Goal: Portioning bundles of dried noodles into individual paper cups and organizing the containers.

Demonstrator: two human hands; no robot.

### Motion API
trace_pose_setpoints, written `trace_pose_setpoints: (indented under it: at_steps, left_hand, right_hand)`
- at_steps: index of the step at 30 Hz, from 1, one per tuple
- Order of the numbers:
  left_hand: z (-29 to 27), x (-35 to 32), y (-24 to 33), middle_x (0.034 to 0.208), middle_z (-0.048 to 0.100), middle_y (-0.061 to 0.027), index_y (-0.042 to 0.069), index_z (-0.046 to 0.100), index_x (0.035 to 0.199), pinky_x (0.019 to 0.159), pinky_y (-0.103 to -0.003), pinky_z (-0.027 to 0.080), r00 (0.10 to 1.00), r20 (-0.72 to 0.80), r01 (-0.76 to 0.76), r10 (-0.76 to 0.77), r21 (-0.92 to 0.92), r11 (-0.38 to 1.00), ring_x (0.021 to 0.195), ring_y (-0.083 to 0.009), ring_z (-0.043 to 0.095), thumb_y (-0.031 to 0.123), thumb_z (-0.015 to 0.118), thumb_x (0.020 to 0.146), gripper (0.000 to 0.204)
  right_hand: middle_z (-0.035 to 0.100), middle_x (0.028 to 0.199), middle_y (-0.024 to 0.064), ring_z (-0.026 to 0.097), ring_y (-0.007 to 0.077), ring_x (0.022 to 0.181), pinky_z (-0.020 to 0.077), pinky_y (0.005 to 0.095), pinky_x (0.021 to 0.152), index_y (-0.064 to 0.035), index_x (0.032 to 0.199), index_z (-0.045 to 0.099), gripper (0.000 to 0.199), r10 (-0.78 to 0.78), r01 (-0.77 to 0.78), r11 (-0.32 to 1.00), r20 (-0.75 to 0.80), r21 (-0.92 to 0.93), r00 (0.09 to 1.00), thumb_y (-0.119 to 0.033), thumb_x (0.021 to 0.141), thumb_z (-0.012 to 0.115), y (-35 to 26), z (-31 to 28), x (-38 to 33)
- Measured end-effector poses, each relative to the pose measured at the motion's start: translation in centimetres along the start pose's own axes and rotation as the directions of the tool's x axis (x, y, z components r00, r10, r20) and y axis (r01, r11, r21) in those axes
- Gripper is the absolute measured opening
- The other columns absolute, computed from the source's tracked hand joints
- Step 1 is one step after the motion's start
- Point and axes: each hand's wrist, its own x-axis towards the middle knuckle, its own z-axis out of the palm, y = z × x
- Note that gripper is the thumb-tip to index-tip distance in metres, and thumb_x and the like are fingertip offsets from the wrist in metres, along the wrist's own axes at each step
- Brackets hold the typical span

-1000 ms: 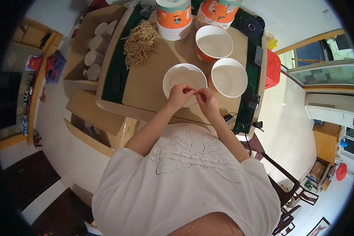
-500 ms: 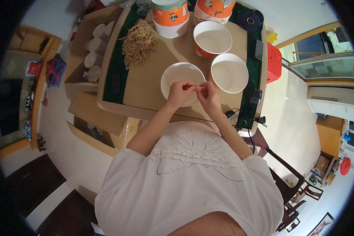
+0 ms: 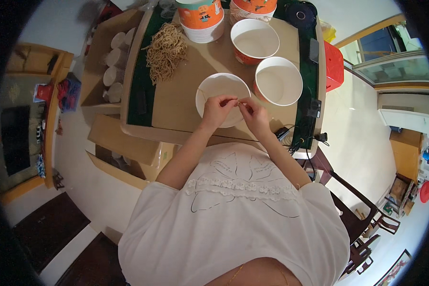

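Note:
Over the near white paper bucket (image 3: 229,82), my left hand (image 3: 216,111) and my right hand (image 3: 255,117) meet, fingertips pinched together. Between them is a short bit of thin tan cord (image 3: 238,103), mostly hidden by the fingers. Another strand of it lies against the bucket's left inner wall. Two more paper buckets stand beyond: one at the right (image 3: 278,81), another behind it with an orange outside (image 3: 255,42). To the far left lies a tangled heap of tan cords (image 3: 166,53).
Nested stacks of orange printed buckets (image 3: 201,21) (image 3: 253,8) stand at the table's far side. At the right edge are a phone-like grey object (image 3: 314,51), a black device (image 3: 314,108) and cables (image 3: 298,143). Left of the table, an open carton (image 3: 93,81) holds wrapped white cups.
Both hands remain pinched together over the bucket, with the fingers slightly shifted and the right wrist turned a little. The whole view has tilted slightly.

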Motion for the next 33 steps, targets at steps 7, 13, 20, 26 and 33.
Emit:
trace_pose_setpoints:
  at_steps: [7, 13, 20, 26, 33]
  left_hand:
    - [0.0, 0.0, 0.6, 0.075, 0.065, 0.0007, 0.004, 0.067, 0.094, 0.049, -0.018, 0.038, 0.998, -0.003, 0.057, -0.058, -0.059, 0.997, 0.057, -0.0026, 0.047, 0.016, 0.059, 0.086, 0.016]
    - [0.2, -0.1, 0.6, 0.076, 0.067, -0.0040, 0.002, 0.066, 0.086, 0.061, -0.023, 0.048, 1.000, -0.009, -0.009, 0.009, 0.027, 1.000, 0.068, -0.0082, 0.060, 0.013, 0.062, 0.082, 0.012]
    - [0.5, 0.3, 0.1, 0.074, 0.065, -0.0018, 0.001, 0.063, 0.086, 0.054, -0.021, 0.044, 0.997, -0.045, -0.067, 0.070, 0.076, 0.995, 0.061, -0.0055, 0.054, 0.010, 0.060, 0.084, 0.009]
    - [0.4, 0.3, 0.3, 0.076, 0.065, -0.0027, 0.002, 0.060, 0.086, 0.054, -0.021, 0.044, 0.999, -0.054, -0.007, 0.010, 0.042, 0.999, 0.059, -0.0061, 0.054, 0.012, 0.057, 0.086, 0.010]
    - [0.2, 0.0, 0.4, 0.080, 0.065, -0.0025, 0.006, 0.063, 0.094, 0.055, -0.022, 0.045, 0.996, 0.005, -0.094, 0.094, 0.067, 0.993, 0.064, -0.0081, 0.056, 0.007, 0.061, 0.083, 0.011]
  right_hand:
    - [0.057, 0.066, 0.0068, 0.052, 0.0119, 0.056, 0.0420, 0.0259, 0.052, -0.0037, 0.093, 0.064, 0.012, -0.040, 0.048, 0.993, -0.077, 0.106, 0.996, -0.012, 0.084, 0.061, 0.1, 0.3, 0.0]
    - [0.062, 0.075, 0.0118, 0.059, 0.0173, 0.062, 0.0475, 0.0287, 0.058, -0.0045, 0.093, 0.064, 0.014, -0.073, 0.083, 0.990, -0.090, 0.113, 0.993, -0.013, 0.083, 0.062, 0.8, 0.4, 0.1]
    - [0.059, 0.069, 0.0022, 0.052, 0.0064, 0.059, 0.0433, 0.0214, 0.055, -0.0022, 0.095, 0.063, 0.012, -0.037, 0.047, 0.991, -0.083, 0.124, 0.996, -0.008, 0.084, 0.062, 1.1, 0.7, 0.1]
    - [0.059, 0.066, 0.0024, 0.053, 0.0067, 0.059, 0.0441, 0.0217, 0.055, -0.0021, 0.091, 0.060, 0.010, 0.015, -0.004, 0.988, -0.070, 0.153, 0.997, -0.009, 0.084, 0.062, 1.1, 0.6, 0.1]
    - [0.061, 0.068, 0.0042, 0.057, 0.0084, 0.061, 0.0464, 0.0236, 0.057, -0.0017, 0.088, 0.059, 0.008, 0.031, -0.024, 0.992, -0.057, 0.124, 0.998, -0.008, 0.084, 0.061, 1.1, 0.5, 0.1]
